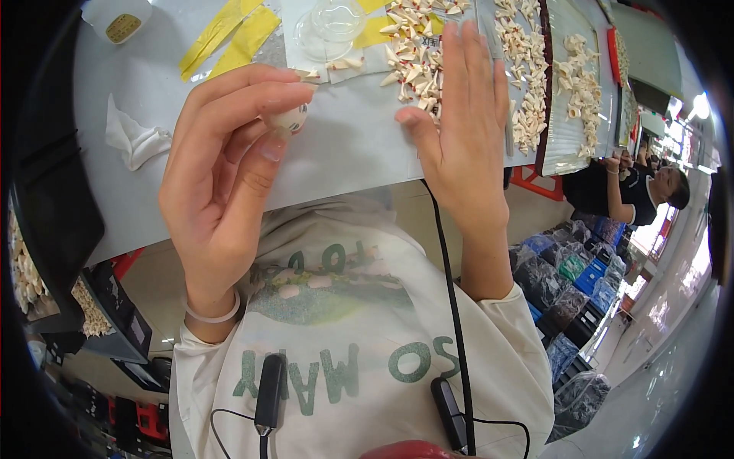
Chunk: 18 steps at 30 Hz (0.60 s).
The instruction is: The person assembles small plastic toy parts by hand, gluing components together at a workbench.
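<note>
My left hand [218, 153] is raised over the near edge of the grey table [336, 161], its fingers curled and closed on a small round white piece with dark print [293, 119]. Just beyond its fingertips shows a small pale pointed piece [310, 74]; I cannot tell whether the fingers touch it. My right hand [465, 145] is open, with straight fingers and the thumb apart. It reaches over the right edge of a pile of small cream pointed pieces [407, 53], some with red marks, and hides part of it.
Clear round plastic cups [336, 23] stand beyond the hands, near yellow tape strips [252, 38]. A crumpled white tissue [134, 138] lies at left. More cream pieces [530, 115] and a tray [562, 145] are at right. A black cable [443, 252] hangs before me. A person [623, 191] sits farther right.
</note>
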### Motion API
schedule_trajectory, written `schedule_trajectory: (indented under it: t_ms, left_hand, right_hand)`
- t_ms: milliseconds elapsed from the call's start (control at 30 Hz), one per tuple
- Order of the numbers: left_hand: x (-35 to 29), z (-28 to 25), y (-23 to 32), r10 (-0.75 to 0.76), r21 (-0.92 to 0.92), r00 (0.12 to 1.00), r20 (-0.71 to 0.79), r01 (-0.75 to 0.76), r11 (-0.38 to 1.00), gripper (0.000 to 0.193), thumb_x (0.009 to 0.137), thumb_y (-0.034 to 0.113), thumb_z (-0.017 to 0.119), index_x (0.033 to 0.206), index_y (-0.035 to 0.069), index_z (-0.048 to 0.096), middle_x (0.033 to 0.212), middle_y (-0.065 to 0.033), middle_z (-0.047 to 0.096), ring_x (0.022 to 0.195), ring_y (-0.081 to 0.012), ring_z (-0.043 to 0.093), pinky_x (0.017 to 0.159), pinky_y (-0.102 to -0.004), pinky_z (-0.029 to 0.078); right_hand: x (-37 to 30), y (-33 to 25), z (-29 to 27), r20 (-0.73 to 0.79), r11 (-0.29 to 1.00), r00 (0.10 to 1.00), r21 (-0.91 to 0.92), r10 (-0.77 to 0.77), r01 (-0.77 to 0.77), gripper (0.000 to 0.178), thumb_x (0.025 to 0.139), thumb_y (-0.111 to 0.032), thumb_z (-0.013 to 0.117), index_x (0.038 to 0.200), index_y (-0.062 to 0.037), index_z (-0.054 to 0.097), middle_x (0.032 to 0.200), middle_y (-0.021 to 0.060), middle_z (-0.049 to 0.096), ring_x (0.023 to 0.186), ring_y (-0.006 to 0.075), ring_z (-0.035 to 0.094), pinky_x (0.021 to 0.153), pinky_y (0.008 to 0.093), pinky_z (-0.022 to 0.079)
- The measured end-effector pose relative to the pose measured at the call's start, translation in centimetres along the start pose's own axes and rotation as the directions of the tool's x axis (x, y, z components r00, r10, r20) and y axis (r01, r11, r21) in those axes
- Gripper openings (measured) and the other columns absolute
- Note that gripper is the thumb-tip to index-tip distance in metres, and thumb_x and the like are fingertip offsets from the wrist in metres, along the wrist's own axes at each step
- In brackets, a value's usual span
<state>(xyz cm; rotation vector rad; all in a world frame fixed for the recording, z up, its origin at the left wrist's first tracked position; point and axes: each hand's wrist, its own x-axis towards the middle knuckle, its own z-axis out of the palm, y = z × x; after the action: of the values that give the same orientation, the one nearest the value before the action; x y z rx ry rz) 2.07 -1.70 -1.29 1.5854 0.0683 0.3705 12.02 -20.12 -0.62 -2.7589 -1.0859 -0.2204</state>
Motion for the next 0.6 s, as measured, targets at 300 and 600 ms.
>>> schedule_trajectory:
  t_ms: [300, 600]
  left_hand:
    - [-0.1, 0.2, 0.2, -0.007, -0.023, 1.000, -0.019, 0.006, 1.000, 0.020, 0.082, 0.001, 0.046, 0.100, -0.004, 0.052, 0.105, -0.0155, 0.049, 0.092, -0.0215, 0.054, 0.076, -0.0265, 0.043]
    - [-0.1, 0.0, 0.3, -0.041, -0.030, 0.999, -0.019, 0.041, 0.999, 0.020, 0.082, 0.000, 0.045, 0.100, -0.004, 0.052, 0.105, -0.0150, 0.048, 0.092, -0.0209, 0.054, 0.076, -0.0257, 0.043]
  right_hand:
    - [4.5, 2.3, 3.9, -0.517, 0.745, 0.781, 0.351, -0.351, 0.567, 0.062, 0.082, -0.036, 0.047, 0.122, 0.0086, 0.029, 0.126, 0.0275, 0.028, 0.115, 0.0423, 0.029, 0.096, 0.0453, 0.022]
    - [4.0, -2.0, -1.4, 0.003, 0.972, 0.993, 0.207, -0.115, 0.112, 0.045, 0.075, -0.020, 0.057, 0.110, 0.0046, 0.045, 0.118, 0.0221, 0.041, 0.108, 0.0360, 0.040, 0.090, 0.0412, 0.031]
